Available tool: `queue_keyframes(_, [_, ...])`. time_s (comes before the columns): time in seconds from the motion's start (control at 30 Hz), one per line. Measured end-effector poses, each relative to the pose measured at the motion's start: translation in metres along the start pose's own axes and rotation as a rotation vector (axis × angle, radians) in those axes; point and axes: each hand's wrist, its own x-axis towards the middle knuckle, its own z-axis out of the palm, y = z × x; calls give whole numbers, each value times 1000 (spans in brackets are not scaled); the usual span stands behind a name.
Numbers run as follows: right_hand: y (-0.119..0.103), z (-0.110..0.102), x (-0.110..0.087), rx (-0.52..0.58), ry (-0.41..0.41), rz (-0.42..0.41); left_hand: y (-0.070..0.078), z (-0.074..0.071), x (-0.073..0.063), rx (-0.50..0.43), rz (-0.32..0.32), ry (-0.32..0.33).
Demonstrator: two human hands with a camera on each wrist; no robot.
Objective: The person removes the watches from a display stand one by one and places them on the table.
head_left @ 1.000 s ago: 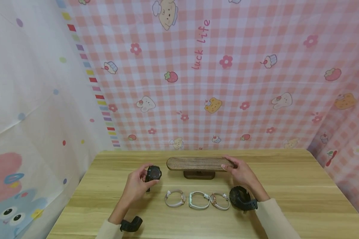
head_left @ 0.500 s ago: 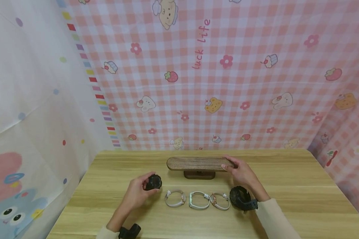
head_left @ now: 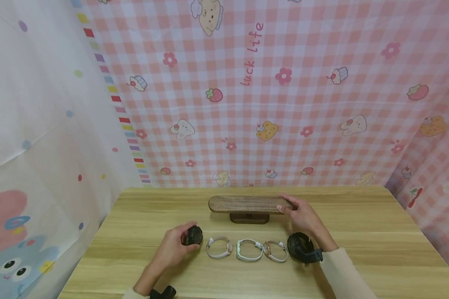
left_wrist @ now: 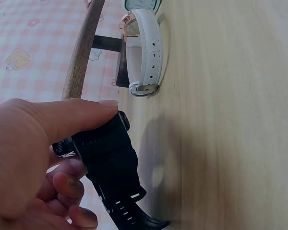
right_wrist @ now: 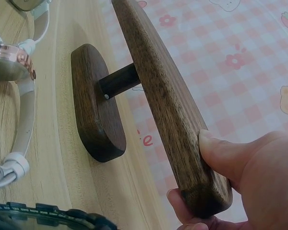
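Observation:
At the left of the table, my left hand (head_left: pixel 173 247) pinches a black watch (head_left: pixel 193 236) by its case, between thumb and fingers. In the left wrist view its black strap (left_wrist: pixel 113 163) hangs down, its tail close over the tabletop. My right hand (head_left: pixel 303 214) grips the right end of a dark wooden T-shaped stand (head_left: pixel 243 204), thumb on the upper face of the bar and fingers beneath. The stand's bar sits on a short post above an oval base (right_wrist: pixel 93 105), and no watch hangs on it.
In front of the stand, a white-strapped watch (head_left: pixel 218 248), a mint watch (head_left: pixel 248 251) and a rose-gold watch (head_left: pixel 276 251) stand in a row. Another black watch (head_left: pixel 293 246) is at the row's right end, under my right wrist. A pink checked cloth (head_left: pixel 224 124) hangs behind the wooden table (head_left: pixel 378 232).
My left hand has come down and toward me with the black watch, which is now level with the left end of the watch row. The right hand and stand have stayed put.

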Motion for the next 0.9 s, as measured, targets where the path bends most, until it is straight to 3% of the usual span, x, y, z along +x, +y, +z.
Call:
queue_keyframes(0.53, [-1,-1,0,10,3,-4,-4,6,-3,32,66,-57])
queue_keyframes(0.9, [-2,0,-1,1,8,-6,-3,6,-4,47,64,-89])
